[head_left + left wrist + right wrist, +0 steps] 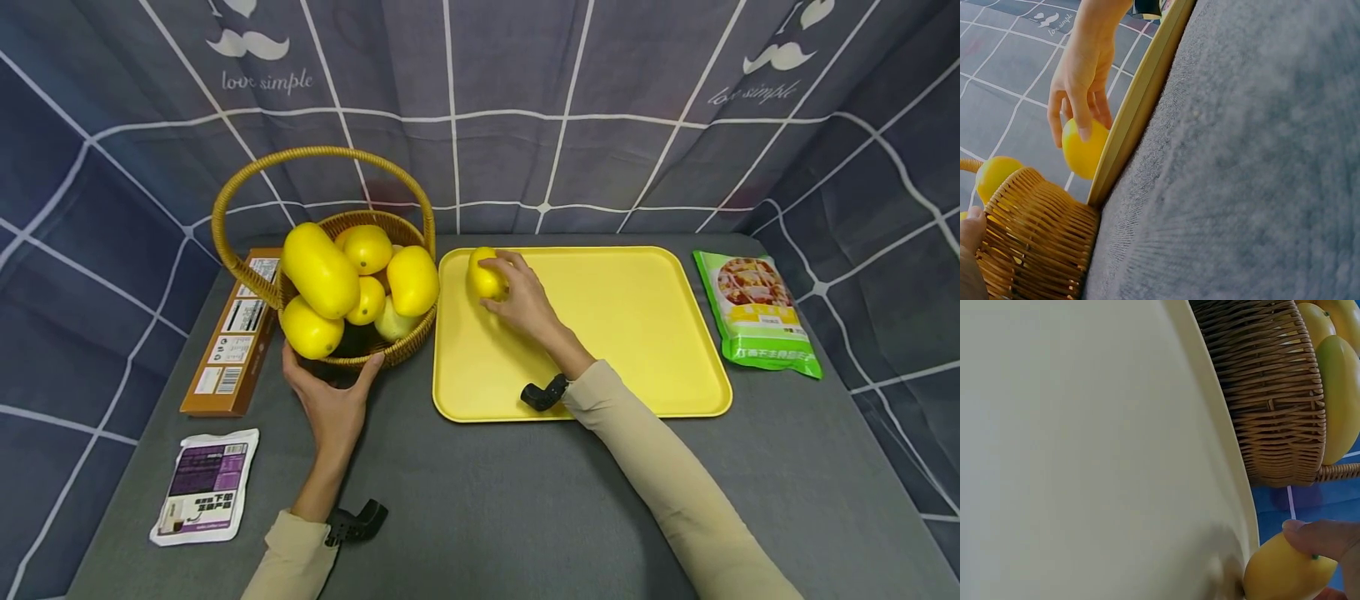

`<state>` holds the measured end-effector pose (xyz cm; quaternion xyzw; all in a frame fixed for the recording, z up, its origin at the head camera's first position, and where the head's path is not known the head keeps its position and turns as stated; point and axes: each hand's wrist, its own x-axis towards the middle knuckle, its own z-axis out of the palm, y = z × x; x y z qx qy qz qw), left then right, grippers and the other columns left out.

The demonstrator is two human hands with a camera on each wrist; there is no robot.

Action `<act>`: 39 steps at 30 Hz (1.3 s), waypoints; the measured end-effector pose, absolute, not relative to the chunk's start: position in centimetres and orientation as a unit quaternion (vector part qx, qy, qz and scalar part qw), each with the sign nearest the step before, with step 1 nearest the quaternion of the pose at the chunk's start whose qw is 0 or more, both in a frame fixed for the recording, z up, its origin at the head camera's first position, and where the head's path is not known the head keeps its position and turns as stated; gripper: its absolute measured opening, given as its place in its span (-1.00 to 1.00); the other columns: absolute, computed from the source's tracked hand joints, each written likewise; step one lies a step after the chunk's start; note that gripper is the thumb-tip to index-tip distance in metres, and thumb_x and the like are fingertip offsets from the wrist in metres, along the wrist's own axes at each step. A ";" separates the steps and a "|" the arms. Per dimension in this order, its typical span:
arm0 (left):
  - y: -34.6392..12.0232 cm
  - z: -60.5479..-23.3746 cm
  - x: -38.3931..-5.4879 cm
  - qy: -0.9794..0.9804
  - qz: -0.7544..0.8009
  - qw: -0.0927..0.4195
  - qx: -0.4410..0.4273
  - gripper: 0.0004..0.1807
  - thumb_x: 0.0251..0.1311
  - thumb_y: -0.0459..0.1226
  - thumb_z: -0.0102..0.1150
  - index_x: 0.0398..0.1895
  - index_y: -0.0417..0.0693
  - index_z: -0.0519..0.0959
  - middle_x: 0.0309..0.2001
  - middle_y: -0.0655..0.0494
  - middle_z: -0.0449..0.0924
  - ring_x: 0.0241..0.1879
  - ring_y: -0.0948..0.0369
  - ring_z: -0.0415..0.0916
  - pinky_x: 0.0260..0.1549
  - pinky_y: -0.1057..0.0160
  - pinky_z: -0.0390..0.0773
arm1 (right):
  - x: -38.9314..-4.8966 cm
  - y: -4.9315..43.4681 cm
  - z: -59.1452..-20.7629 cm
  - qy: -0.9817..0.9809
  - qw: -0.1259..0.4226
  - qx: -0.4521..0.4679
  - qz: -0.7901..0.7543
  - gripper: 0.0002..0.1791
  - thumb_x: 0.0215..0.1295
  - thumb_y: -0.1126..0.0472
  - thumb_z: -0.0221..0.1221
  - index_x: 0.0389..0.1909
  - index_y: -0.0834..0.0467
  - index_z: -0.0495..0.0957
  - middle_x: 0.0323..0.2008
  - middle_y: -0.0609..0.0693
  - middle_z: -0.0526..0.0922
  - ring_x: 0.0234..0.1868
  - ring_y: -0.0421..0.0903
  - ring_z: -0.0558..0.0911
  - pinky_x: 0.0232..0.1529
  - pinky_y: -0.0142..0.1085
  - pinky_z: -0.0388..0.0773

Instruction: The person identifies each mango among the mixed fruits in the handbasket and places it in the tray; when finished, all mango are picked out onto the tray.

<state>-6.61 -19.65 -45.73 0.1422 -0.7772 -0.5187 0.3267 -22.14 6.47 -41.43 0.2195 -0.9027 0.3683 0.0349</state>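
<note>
My right hand [525, 302] pinches a yellow lemon [486, 275] at the far left corner of the yellow tray [600, 333]. In the right wrist view the thumb lies on the lemon [1285, 572] near its green stem spot. My left hand [335, 408] grips the near side of a wicker basket [408, 343], its thumb by the rim. Several yellow fruits fill the basket, among them a long mango-like one [321, 271], smaller lemon-like ones [367, 250] and a pale greenish one [395, 321]. The left wrist view shows the lemon [1084, 150] close to the tray's edge.
A brown box [232, 358] lies left of the basket, partly behind it. Nearer me is a white and purple packet [206, 487]. A green food bag [759, 312] lies right of the tray. Behind the grey table [480, 517] hangs a checked curtain [510, 158].
</note>
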 end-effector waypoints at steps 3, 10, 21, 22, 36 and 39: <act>-19.6 -45.7 -6.6 -0.778 -0.516 0.329 0.142 0.26 -0.12 -0.16 0.58 0.54 0.19 -0.14 0.50 0.24 -0.09 0.47 0.27 -0.07 0.46 0.07 -0.09 | -22.1 6.4 -41.6 -0.904 0.027 0.225 0.363 -0.41 0.14 0.17 0.40 0.22 0.07 0.50 0.38 0.16 0.31 0.36 0.21 0.32 0.35 0.07 0.22; -19.7 -45.9 -6.7 -0.778 -0.516 0.327 0.144 0.25 -0.11 -0.16 0.57 0.54 0.20 -0.14 0.51 0.25 -0.10 0.48 0.27 -0.07 0.46 0.07 -0.09 | -22.2 6.1 -41.6 -0.901 0.028 0.240 0.360 -0.41 0.24 0.12 0.33 0.29 0.07 0.44 0.36 0.16 0.33 0.36 0.15 0.32 0.35 0.01 0.21; -19.8 -45.8 -6.7 -0.779 -0.516 0.326 0.143 0.25 -0.11 -0.16 0.57 0.54 0.20 -0.14 0.51 0.25 -0.10 0.48 0.27 -0.07 0.46 0.04 -0.09 | -22.8 5.0 -40.8 -0.914 -0.026 0.257 0.313 -0.40 0.25 0.07 0.31 0.31 0.05 0.44 0.45 0.13 0.21 0.39 0.19 0.28 0.35 0.00 0.22; -19.7 -45.8 -6.7 -0.779 -0.517 0.326 0.142 0.25 -0.12 -0.16 0.57 0.54 0.20 -0.14 0.51 0.25 -0.10 0.48 0.27 -0.07 0.46 0.04 -0.09 | -22.8 5.0 -40.7 -0.915 -0.026 0.256 0.312 -0.40 0.26 0.07 0.31 0.32 0.05 0.43 0.45 0.13 0.21 0.39 0.19 0.28 0.35 0.00 0.22; -19.8 -45.7 -6.7 -0.778 -0.520 0.324 0.143 0.25 -0.11 -0.15 0.57 0.54 0.21 -0.15 0.50 0.26 -0.10 0.48 0.28 -0.08 0.46 0.03 -0.10 | -22.7 4.8 -40.7 -0.919 -0.019 0.252 0.302 -0.36 0.24 0.02 0.32 0.33 0.07 0.42 0.45 0.11 0.22 0.40 0.13 0.26 0.34 -0.06 0.19; -19.8 -45.8 -6.7 -0.779 -0.520 0.321 0.145 0.25 -0.10 -0.16 0.57 0.54 0.19 -0.15 0.51 0.24 -0.10 0.47 0.28 -0.07 0.46 0.01 -0.09 | -22.7 4.7 -40.8 -0.920 -0.019 0.252 0.300 -0.35 0.25 0.02 0.31 0.34 0.07 0.41 0.45 0.11 0.22 0.41 0.12 0.26 0.34 -0.07 0.19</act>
